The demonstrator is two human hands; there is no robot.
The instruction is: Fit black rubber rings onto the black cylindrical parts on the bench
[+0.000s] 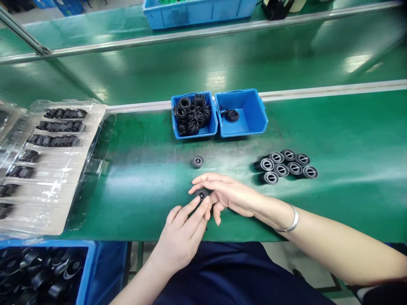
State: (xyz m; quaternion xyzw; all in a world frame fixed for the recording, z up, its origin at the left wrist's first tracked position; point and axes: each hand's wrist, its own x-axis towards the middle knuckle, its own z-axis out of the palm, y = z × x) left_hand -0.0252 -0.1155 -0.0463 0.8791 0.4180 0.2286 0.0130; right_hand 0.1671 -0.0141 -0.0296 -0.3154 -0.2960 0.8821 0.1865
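Observation:
Near the table's front edge, a small black cylindrical part (201, 194) with a round ringed top is between my hands. My left hand (184, 237) grips it, index and middle fingers pressed on its near rim. Curved around the far and right sides, my right hand (230, 195) has its fingers apart; whether it touches the part is hard to tell. A similar black part (197, 161) stands alone just beyond my hands. To the right stands a group of several black cylinders (281, 170), each with a light bar across its top.
Beyond the hands, one blue bin (173, 123) holds many thin black rings, and another blue bin (254, 123) holds a small bundle. At left lies a clear plastic tray (60, 186) with rows of black parts. A blue crate (90, 262) of black parts stands below it.

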